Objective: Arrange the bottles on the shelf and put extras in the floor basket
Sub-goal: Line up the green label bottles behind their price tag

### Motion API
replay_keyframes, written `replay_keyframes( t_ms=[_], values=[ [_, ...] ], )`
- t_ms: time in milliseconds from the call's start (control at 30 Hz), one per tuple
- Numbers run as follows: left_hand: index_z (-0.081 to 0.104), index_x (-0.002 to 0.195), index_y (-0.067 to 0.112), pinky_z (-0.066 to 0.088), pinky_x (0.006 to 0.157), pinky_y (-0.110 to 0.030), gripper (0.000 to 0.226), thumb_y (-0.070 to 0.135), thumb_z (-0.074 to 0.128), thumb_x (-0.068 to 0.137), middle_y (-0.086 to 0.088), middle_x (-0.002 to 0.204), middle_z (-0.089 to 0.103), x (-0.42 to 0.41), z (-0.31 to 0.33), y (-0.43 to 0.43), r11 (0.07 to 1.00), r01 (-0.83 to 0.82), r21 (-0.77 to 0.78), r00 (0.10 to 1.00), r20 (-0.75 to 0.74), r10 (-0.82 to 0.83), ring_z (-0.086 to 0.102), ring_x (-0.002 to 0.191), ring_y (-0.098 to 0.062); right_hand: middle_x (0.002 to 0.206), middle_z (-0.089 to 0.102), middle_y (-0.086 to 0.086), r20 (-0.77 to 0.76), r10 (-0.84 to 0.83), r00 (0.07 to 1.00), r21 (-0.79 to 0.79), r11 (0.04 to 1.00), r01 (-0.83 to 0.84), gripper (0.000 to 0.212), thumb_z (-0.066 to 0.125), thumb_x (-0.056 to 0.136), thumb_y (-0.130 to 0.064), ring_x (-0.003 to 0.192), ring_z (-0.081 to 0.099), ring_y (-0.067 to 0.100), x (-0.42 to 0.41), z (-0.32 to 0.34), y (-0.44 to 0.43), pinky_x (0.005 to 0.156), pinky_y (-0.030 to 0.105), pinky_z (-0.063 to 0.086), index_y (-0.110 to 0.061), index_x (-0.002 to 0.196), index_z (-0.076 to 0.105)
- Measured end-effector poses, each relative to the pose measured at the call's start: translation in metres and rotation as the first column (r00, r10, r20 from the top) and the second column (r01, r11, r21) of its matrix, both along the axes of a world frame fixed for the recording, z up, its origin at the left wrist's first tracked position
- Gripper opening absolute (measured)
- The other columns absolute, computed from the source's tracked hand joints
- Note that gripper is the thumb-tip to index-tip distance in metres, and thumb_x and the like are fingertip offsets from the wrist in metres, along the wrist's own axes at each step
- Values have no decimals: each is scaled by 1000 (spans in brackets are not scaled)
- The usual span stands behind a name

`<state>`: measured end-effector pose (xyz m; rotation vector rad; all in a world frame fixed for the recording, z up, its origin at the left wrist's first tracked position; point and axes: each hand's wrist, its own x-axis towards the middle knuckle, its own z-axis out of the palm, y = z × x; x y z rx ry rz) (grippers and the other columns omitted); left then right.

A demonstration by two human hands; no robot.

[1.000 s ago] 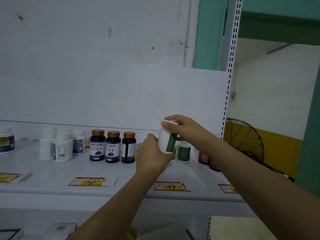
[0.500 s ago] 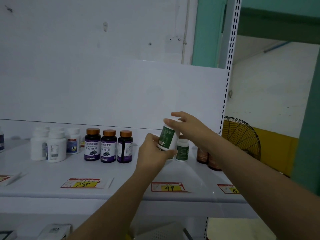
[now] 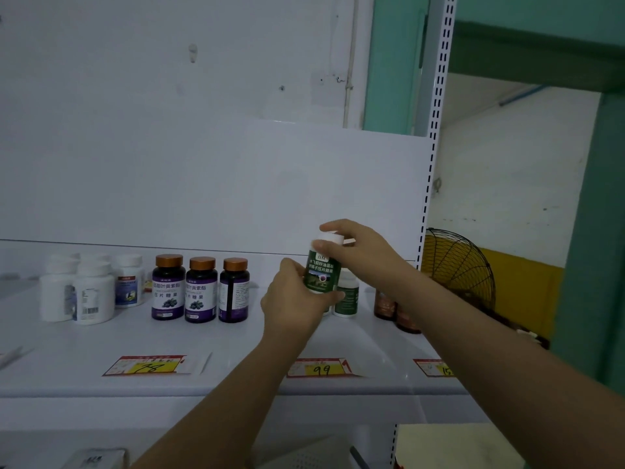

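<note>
At the front edge of the white metal shelf (image 3: 203, 350), a red-and-yellow price tag marked 99 (image 3: 321, 368) is lying below the hands. The left hand (image 3: 297, 299) is curling round the lower body of a white plastic bottle with a green label and white cap (image 3: 323, 270), which is sitting at its 2 o'clock, seemingly above the shelf. The right hand (image 3: 367, 252) is pinching the cap end from 3 o'clock. The bottle's long axis is running 6 to 12, cap tipping faintly toward 1. A matching green-labelled bottle (image 3: 347, 296) is standing just behind at 4 o'clock.
</note>
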<state>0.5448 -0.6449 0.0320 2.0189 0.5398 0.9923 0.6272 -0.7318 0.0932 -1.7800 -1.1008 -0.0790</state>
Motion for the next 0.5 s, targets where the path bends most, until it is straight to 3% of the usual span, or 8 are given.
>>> replay_keyframes(
  t_ms=[100, 167, 300, 400, 500],
  values=[
    [41, 100, 22, 50, 88, -43, 55, 43, 80, 68, 0, 105, 63, 6, -2, 0, 993, -50, 107, 997, -50, 56, 61, 97, -19, 95, 56, -13, 41, -68, 997, 14, 998, 68, 33, 66, 87, -31, 90, 58, 9, 1, 3, -3, 70, 14, 46, -26, 119, 61],
    [45, 109, 20, 50, 87, -43, 59, 51, 76, 69, 0, 108, 63, 9, -6, 5, 977, -50, 207, 990, -117, 75, 60, 99, -19, 102, 58, -7, 87, -113, 990, -11, 993, 114, 31, 65, 88, -27, 91, 57, 11, 5, 4, -6, 63, 12, 42, -27, 119, 61],
    [51, 121, 18, 49, 88, -41, 53, 54, 59, 83, -2, 115, 62, 5, -23, 25, 932, -10, 363, 964, -243, 105, 58, 103, -20, 121, 58, 4, 127, -191, 973, -50, 979, 199, 28, 61, 89, -20, 103, 56, 18, 18, -7, -8, 66, 18, 45, -24, 117, 62],
    [50, 127, 23, 41, 100, -41, 49, 55, 46, 90, 0, 125, 59, -2, -41, 41, 875, 21, 484, 904, -382, 190, 51, 115, -20, 123, 58, 5, 135, -235, 963, -101, 963, 249, 27, 61, 90, -18, 104, 55, 19, 29, -22, -7, 76, 24, 46, -23, 117, 63],
    [51, 127, 24, 34, 106, -44, 47, 54, 35, 94, 0, 128, 57, -7, -47, 45, 838, 69, 541, 812, -519, 268, 47, 120, -23, 123, 59, 6, 119, -251, 961, -126, 956, 266, 26, 61, 90, -19, 99, 54, 17, 38, -37, -4, 65, 17, 42, -23, 115, 63]
  ],
)
